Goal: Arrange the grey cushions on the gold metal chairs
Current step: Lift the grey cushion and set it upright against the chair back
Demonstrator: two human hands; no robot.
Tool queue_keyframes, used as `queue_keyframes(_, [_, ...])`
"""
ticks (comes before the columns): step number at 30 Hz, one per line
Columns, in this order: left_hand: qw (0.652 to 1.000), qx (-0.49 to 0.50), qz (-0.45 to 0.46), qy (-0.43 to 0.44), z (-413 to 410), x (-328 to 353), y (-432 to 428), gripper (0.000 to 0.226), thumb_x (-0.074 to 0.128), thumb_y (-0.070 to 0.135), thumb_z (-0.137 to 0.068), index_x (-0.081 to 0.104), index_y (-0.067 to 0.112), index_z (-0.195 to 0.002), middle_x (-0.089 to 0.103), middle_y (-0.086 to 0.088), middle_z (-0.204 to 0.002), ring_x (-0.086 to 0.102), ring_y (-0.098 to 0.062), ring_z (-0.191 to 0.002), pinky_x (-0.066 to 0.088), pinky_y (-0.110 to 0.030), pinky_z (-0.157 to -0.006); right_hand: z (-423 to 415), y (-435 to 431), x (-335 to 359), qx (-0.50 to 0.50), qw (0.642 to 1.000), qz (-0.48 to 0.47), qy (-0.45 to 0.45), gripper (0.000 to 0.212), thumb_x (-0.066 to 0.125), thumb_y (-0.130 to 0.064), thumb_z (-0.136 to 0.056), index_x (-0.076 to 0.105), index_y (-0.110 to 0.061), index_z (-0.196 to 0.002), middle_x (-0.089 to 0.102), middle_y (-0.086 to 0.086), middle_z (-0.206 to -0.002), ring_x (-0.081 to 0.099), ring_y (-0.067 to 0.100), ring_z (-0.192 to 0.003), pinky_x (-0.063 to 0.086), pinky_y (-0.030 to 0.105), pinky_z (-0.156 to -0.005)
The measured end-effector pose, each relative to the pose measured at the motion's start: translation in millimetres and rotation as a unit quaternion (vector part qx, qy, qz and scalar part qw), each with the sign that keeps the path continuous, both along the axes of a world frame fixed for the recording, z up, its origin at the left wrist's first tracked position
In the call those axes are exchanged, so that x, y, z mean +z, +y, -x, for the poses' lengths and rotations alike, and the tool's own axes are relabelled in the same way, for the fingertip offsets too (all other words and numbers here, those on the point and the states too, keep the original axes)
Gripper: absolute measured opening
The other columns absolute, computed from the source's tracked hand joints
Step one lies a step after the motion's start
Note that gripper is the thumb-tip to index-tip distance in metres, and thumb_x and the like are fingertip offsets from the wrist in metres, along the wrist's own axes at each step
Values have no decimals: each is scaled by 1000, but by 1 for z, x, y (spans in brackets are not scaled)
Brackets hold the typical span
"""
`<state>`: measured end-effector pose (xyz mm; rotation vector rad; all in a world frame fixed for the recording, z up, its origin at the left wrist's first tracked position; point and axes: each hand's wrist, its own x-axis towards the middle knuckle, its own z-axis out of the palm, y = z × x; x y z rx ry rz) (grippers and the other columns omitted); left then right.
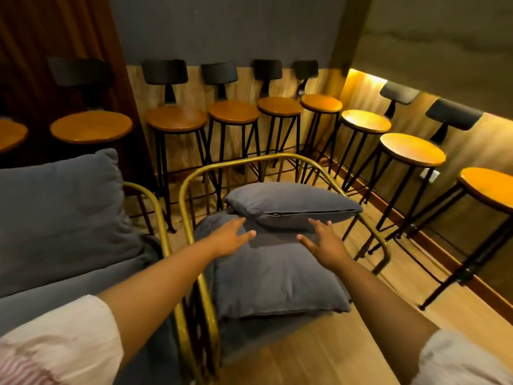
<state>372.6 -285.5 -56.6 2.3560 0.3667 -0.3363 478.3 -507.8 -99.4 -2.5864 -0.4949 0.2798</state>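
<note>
We've both hands spread, empty: left hand & right hand near small grey cushion, 12 o'clock on gold chair. Soft, light; grip side edges.

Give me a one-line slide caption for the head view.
Both open hands, left and right, reach toward a small grey cushion on a gold chair.

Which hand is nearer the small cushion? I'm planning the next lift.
Right. The right hand has its fingertips at the small grey cushion; the left hand hovers over the large cushion.
</note>
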Motion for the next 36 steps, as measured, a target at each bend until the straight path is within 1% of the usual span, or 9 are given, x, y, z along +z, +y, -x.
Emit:
queue_keyframes(9, [998, 47, 46, 0, -100, -23, 5, 62, 38, 39, -98, 17, 13, -151, 18, -10, -160, 24, -30, -145, 24, -38, -114, -108, -22, -25, -42, 997, -52, 31, 68, 54, -46, -90, 33, -14, -146, 32, 10, -156, 15, 34, -147, 23, 47, -115])
queue_keyframes(15, [984, 159, 75, 1, -215, -45, 35, 70, 43, 41, -96, 16, 8, -151, 22, -17, -158, 29, -36, -142, 29, -39, -111, -225, -2, -29, -102, 991, -52, 74, 70, 52, -47, -91, 31, -10, -146, 34, 19, -152, 25, 38, -142, 32, 50, -110])
queue_keyframes(19, [973, 209, 94, 9, -289, -61, 47, 69, 41, 39, -97, 11, 10, -152, 19, -15, -159, 26, -36, -143, 29, -39, -111, -294, 10, -42, -104, 989, -58, 85, 67, 54, -44, -91, 34, -8, -145, 40, 18, -149, 37, 37, -136, 36, 46, -108])
queue_keyframes(23, [951, 297, 82, 13, -337, -102, 59, 69, 45, 40, -95, 17, 11, -151, 25, -19, -156, 31, -41, -139, 33, -46, -111, -353, 19, -64, -121, 986, -48, 101, 64, 53, -42, -92, 37, -6, -143, 42, 18, -147, 41, 37, -133, 36, 42, -105])
queue_keyframes(25, [940, 334, 64, 26, -351, -130, 62, 71, 44, 47, -93, 18, 15, -151, 23, -18, -157, 28, -43, -140, 31, -50, -112, -380, 23, -79, -125, 986, -36, 109, 65, 52, -44, -91, 38, -7, -142, 46, 20, -144, 46, 39, -128, 40, 42, -103])
queue_keyframes(27, [936, 345, 48, 50, -356, -154, 59, 74, 39, 55, -91, 15, 19, -151, 16, -16, -159, 17, -43, -144, 19, -54, -116, -399, 26, -93, -128, 984, -29, 121, 66, 52, -46, -90, 38, -8, -142, 48, 21, -141, 51, 40, -123, 43, 43, -101])
queue_keyframes(30, [937, 334, -52, 87, -342, -181, 43, 75, 27, 62, -91, 13, 20, -152, 11, -11, -161, 7, -38, -147, 5, -55, -118, -421, 32, -112, -120, 984, -26, 128, 66, 53, -46, -90, 37, -11, -143, 48, 23, -141, 50, 40, -125, 43, 43, -101])
queue_keyframes(34, [928, 356, -110, 12, -299, -212, 32, 69, 28, 59, -92, 21, 21, -150, 21, -7, -159, 19, -33, -146, 8, -52, -119, -439, 35, -132, -130, 980, -22, 151, 66, 49, -48, -91, 34, -12, -145, 44, 22, -145, 46, 41, -128, 41, 46, -104])
queue_keyframes(36, [921, 370, -118, -24, -284, -221, 30, 65, 33, 55, -93, 26, 21, -148, 26, -7, -158, 26, -32, -143, 14, -51, -118, -444, 36, -138, -135, 974, -18, 182, 76, 49, -56, -88, 31, -10, -146, 39, 20, -149, 42, 41, -132, 38, 46, -104])
